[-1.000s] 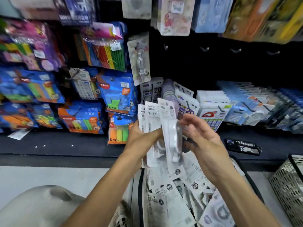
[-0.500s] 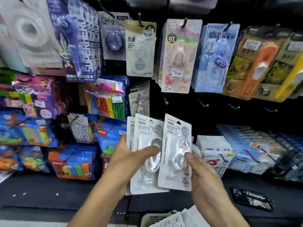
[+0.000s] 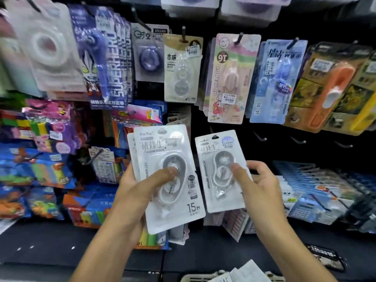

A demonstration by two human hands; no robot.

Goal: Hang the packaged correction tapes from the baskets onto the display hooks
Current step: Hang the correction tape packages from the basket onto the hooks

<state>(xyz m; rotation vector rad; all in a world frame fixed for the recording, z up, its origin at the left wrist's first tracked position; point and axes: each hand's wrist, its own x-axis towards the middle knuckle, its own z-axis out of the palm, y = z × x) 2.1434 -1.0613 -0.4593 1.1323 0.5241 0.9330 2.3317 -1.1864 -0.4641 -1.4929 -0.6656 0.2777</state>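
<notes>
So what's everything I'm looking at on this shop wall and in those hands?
white correction tape packs: a small stack, left hand's grip
single white correction tape pack: one, right hand's grip
pink My Melody pack: front of a row, hanging upper middle
beige tape pack: one, hanging left of it
blue tape pack: front of a row, right of the pink one
orange pack: one, upper right
bare hooks: about three, black, under those packs
basket: one, pale, bottom edge
left hand: one, lower middle
right hand: one, lower right
</notes>
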